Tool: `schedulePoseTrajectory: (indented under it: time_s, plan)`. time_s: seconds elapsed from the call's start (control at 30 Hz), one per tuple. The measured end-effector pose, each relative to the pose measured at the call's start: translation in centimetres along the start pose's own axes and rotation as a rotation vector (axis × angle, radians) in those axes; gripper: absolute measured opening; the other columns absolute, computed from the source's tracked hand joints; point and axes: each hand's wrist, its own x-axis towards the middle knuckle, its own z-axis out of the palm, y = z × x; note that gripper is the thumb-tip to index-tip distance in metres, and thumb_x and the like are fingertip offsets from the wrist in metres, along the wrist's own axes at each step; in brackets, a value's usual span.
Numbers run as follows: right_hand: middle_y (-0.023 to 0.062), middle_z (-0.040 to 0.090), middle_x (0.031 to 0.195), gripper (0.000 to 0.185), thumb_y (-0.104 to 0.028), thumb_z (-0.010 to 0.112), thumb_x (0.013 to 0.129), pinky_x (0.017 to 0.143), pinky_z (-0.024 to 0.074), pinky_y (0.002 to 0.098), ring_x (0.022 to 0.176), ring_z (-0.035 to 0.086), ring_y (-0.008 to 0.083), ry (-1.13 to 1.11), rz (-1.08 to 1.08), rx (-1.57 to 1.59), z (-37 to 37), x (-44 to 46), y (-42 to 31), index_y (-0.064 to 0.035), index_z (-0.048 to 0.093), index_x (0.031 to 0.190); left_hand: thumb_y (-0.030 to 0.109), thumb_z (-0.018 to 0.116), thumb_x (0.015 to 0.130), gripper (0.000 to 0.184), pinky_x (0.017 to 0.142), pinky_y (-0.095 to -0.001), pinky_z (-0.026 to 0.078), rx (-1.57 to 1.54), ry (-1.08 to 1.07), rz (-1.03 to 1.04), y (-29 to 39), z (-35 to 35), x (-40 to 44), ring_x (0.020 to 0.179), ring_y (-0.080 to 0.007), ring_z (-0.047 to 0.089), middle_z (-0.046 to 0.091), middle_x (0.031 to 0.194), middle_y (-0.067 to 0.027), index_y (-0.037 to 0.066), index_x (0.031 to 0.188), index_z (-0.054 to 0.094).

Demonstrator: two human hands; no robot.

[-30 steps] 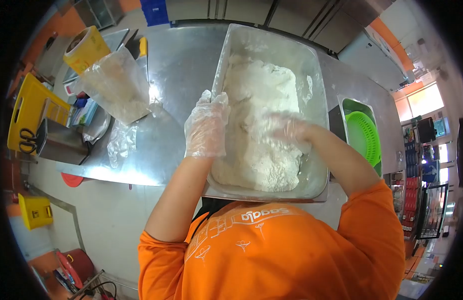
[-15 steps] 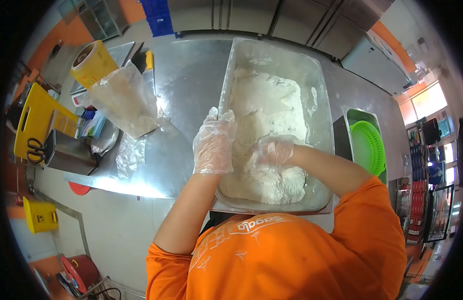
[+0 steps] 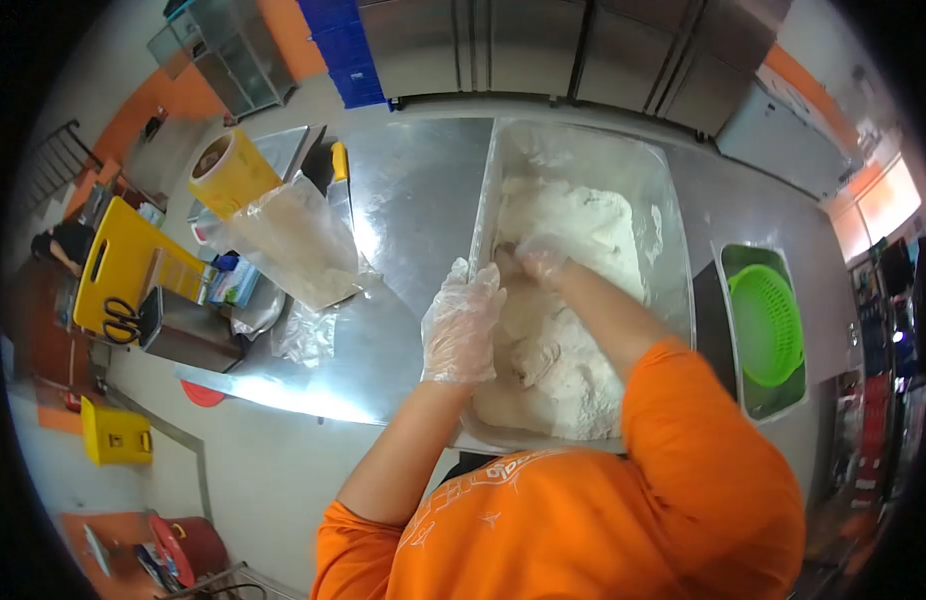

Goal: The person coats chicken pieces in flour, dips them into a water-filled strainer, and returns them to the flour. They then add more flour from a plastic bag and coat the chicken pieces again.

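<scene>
A deep rectangular metal pan (image 3: 675, 290) stands on the steel table, holding white flour-like powder (image 3: 593, 365) heaped unevenly. My left hand (image 3: 463, 325), in a clear plastic glove, grips the pan's left rim, its fingers closed over the edge. In the powder, near the inside of the left wall, is my gloved right hand (image 3: 545, 258). Motion blurs its fingers, and I cannot make out whether they close on anything.
Left on the table are a clear plastic bag (image 3: 303, 245), a yellow roll (image 3: 233, 172), a yellow-handled knife (image 3: 340, 165), scissors (image 3: 121, 322) and a yellow cutting board (image 3: 108, 262). A green basket (image 3: 765, 325) sits in a metal container (image 3: 783, 400) at the right.
My right hand has moved through the powder toward the pan's left wall and farther from my body. My left hand stays at the left rim. The camera view has shifted.
</scene>
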Motion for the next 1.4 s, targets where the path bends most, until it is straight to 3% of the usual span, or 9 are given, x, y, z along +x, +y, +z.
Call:
schedulePoseTrajectory:
  time_s: [0.2,0.3,0.37,0.43,0.6,0.73,0.9,0.97,1.4]
  plan:
    - [0.0149,0.062,0.085,0.021,-0.018,0.052,0.079,0.064,0.0486,0.0394,0.077,0.061,0.0283,-0.178,-0.255,0.213,-5.6,-9.6,-2.5,-0.0103,0.062,0.095,0.011,0.053,0.081,0.033,0.088,-0.0329,0.043,-0.546,-0.065,-0.113,-1.7,1.9,-0.6,0.102,-0.0285,0.055,0.057,0.112,-0.0139,0.012,0.113,0.055]
    - [0.0185,0.062,0.093,0.041,-0.029,0.062,0.078,0.073,0.0475,0.0411,0.086,0.061,0.0323,-0.541,-0.040,0.415,-6.9,-9.2,-0.5,-0.0081,0.055,0.113,0.007,0.051,0.082,0.043,0.092,-0.0280,0.041,-0.061,-0.147,0.030,-0.6,0.0,-0.4,0.103,-0.0222,0.054,0.056,0.117,-0.0114,0.006,0.124,0.045]
    - [0.0186,0.059,0.103,0.049,-0.038,0.060,0.080,0.081,0.0458,0.0395,0.095,0.058,0.0320,-0.255,-0.149,0.485,-6.1,-9.3,0.9,-0.0073,0.053,0.117,0.007,0.051,0.084,0.047,0.090,-0.0260,0.042,-0.214,-0.160,-0.099,0.4,-1.1,-0.3,0.102,-0.0184,0.054,0.056,0.115,-0.0104,0.001,0.128,0.039]
    - [0.0186,0.056,0.111,0.053,-0.041,0.060,0.080,0.087,0.0436,0.0381,0.102,0.055,0.0317,0.040,-0.104,0.629,-6.0,-9.1,1.6,-0.0060,0.051,0.119,0.008,0.051,0.085,0.051,0.087,-0.0241,0.043,-1.377,-0.080,-0.674,1.3,-0.9,0.3,0.102,-0.0151,0.054,0.057,0.114,-0.0096,-0.003,0.131,0.032]
    - [0.0181,0.053,0.118,0.055,-0.038,0.061,0.080,0.092,0.0409,0.0383,0.106,0.053,0.0316,-0.024,0.303,0.602,-7.6,-9.4,4.6,-0.0030,0.050,0.120,0.007,0.053,0.083,0.048,0.087,-0.0250,0.044,-0.920,-0.014,-0.323,-1.2,2.2,-0.3,0.103,-0.0176,0.053,0.057,0.112,-0.0116,-0.002,0.128,0.038]
    - [0.0197,0.054,0.117,0.049,-0.034,0.057,0.081,0.092,0.0413,0.0381,0.106,0.053,0.0317,0.104,0.237,0.298,2.9,-8.1,5.4,-0.0031,0.051,0.119,0.011,0.056,0.083,0.034,0.089,-0.0296,0.043,0.285,-0.189,0.118,1.0,-1.8,-0.2,0.105,-0.0246,0.053,0.058,0.112,-0.0130,0.005,0.117,0.054]
    - [0.0221,0.056,0.111,0.036,-0.026,0.052,0.081,0.088,0.0437,0.0385,0.104,0.055,0.0326,0.088,0.308,0.162,6.5,-1.2,10.7,-0.0015,0.058,0.107,0.019,0.056,0.084,0.024,0.090,-0.0335,0.043,-0.057,-0.125,-0.081,0.4,-0.5,-0.1,0.109,-0.0281,0.051,0.057,0.112,-0.0153,0.012,0.106,0.062]
    - [0.0202,0.057,0.112,0.042,-0.028,0.053,0.080,0.088,0.0447,0.0386,0.104,0.056,0.0277,0.184,0.766,0.600,-2.8,-4.2,11.1,-0.0031,0.055,0.114,0.020,0.056,0.084,0.024,0.089,-0.0337,0.043,-0.151,-0.139,-0.162,1.0,-0.8,0.2,0.109,-0.0275,0.051,0.056,0.113,-0.0154,0.013,0.106,0.061]
    - [0.0139,0.057,0.105,0.067,-0.055,0.045,0.086,0.081,0.0469,0.0396,0.092,0.055,0.0269,0.294,0.708,1.506,-12.5,-3.0,8.5,-0.0021,0.046,0.126,0.018,0.056,0.082,0.024,0.088,-0.0339,0.044,0.027,-0.106,0.053,-1.4,0.5,-0.6,0.111,-0.0266,0.049,0.058,0.110,-0.0085,0.014,0.105,0.060]
